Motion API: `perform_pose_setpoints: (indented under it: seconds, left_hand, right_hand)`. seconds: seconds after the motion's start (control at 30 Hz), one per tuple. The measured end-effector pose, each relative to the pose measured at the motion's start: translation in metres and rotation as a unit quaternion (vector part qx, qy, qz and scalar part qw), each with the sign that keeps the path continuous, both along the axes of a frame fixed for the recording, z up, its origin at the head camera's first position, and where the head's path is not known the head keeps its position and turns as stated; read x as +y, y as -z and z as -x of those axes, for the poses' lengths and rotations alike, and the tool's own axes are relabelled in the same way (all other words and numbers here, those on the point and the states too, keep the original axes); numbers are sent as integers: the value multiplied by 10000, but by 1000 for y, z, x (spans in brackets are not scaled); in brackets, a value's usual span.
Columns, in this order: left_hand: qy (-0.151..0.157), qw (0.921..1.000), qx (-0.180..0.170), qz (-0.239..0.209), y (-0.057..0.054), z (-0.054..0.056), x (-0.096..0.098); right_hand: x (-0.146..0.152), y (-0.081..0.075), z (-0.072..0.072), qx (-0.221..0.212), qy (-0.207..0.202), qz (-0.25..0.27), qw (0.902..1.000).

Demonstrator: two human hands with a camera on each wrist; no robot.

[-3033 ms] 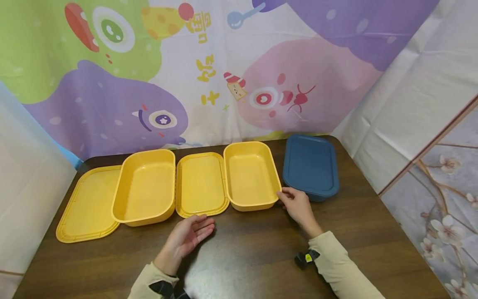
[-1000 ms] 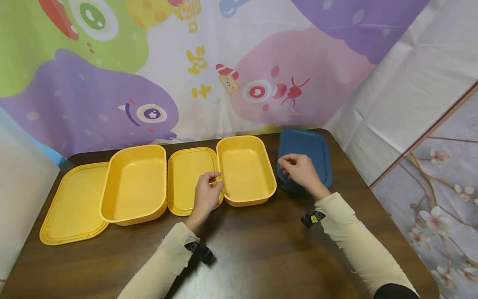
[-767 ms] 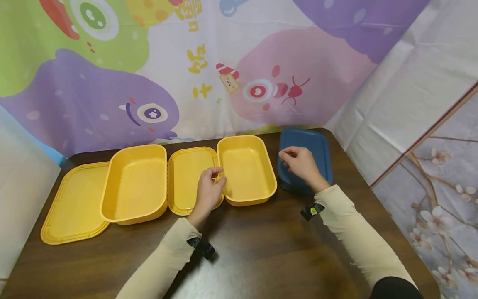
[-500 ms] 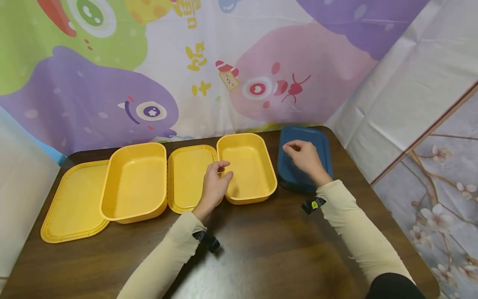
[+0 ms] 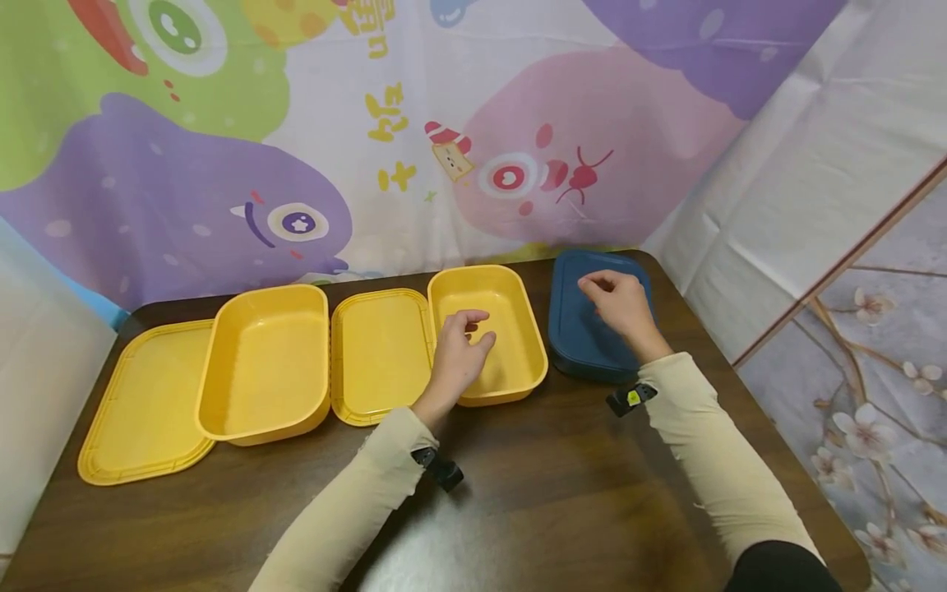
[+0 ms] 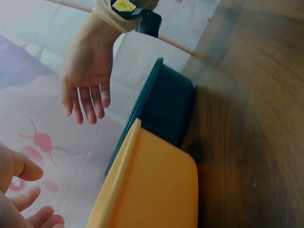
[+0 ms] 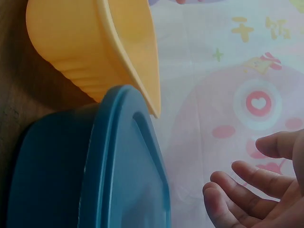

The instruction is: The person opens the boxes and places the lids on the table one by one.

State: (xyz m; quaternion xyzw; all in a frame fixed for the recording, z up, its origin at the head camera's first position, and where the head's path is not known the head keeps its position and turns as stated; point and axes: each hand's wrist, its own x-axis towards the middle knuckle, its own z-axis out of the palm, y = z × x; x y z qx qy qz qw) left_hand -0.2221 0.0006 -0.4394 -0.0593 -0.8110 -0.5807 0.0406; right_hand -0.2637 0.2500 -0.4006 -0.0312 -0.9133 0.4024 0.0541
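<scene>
From where I stand, the left hand (image 5: 456,353) is over the yellow box (image 5: 512,337) mid-frame, the right hand (image 5: 620,306) above the blue box (image 5: 592,372) right of centre — both empty, fingers relaxed — seemingly a reaching step; taking the blue lid (image 5: 575,322) would call for coming lower

yel tubs (image 5: 270,366), blue box (image 5: 580,329), brn wood-grain table (image 5: 547,501)

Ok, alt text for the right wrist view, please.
The right hand, holding nothing, hovers clear of a lidded blue container. An uncovered yellow container stands beside the blue one, with a printed cartoon backdrop behind.
</scene>
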Motion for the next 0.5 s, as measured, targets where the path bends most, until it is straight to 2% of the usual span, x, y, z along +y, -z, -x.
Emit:
perform_pose_setpoints:
  seconds: [0.27, 0.5]
  left_hand:
    - [210, 9998, -43, -31, -1, -2, 21]
    - [363, 9989, -74, -297, -5, -3, 37]
  right_hand:
    - [8, 0, 1, -73, 77, 364, 9993]
    - [15, 2, 0, -129, 177, 539, 9983]
